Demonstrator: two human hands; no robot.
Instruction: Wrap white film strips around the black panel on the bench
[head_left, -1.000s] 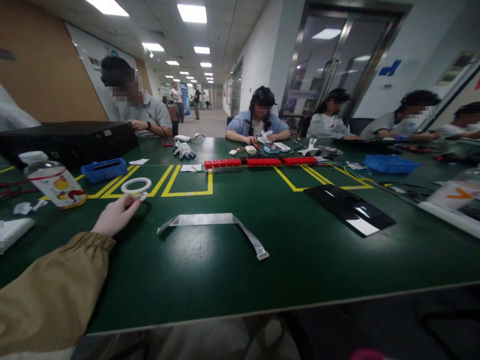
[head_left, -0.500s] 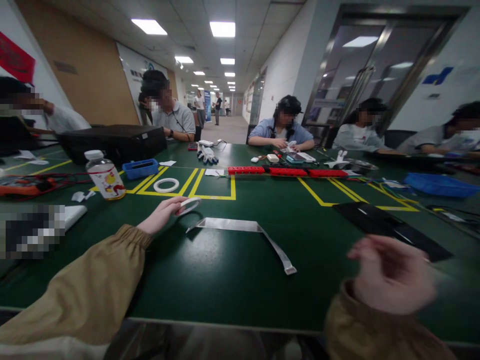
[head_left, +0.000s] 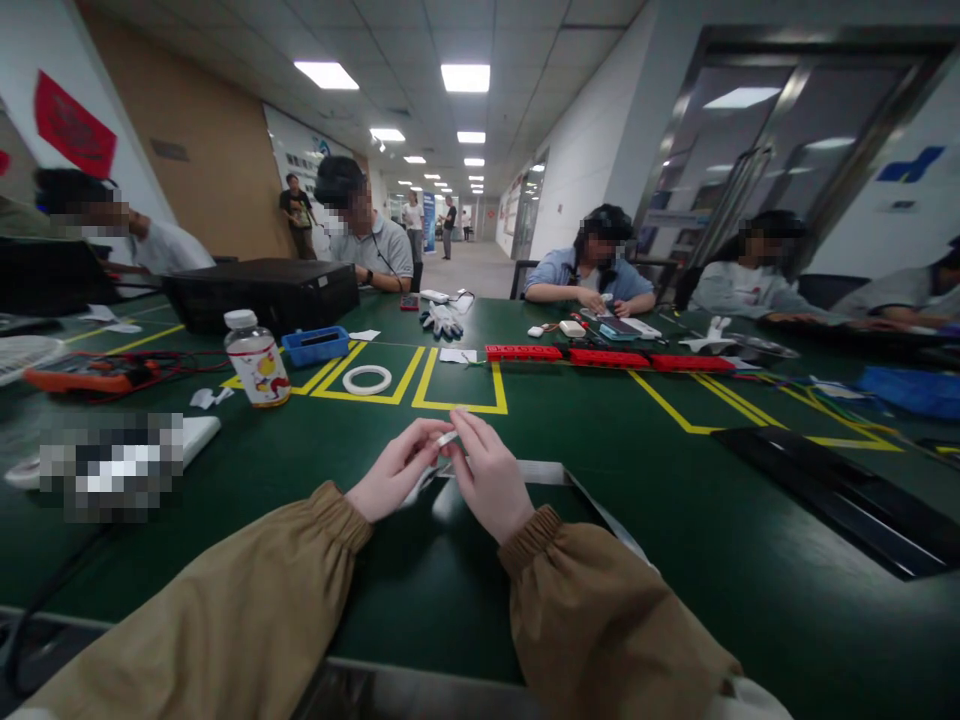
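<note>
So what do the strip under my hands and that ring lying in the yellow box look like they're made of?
Strip: thin, flat, pale grey with a glossy sheen, probably plastic film or flex ribbon. Ring: white, matte, thin-walled hoop, likely a tape roll, though plastic is possible.

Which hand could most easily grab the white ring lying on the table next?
Probably the left hand. The ring lies ahead and to the left, on that hand's side, with bare table between. The right hand would have to cross over. Both hands pinch a small tape roll now.
</note>
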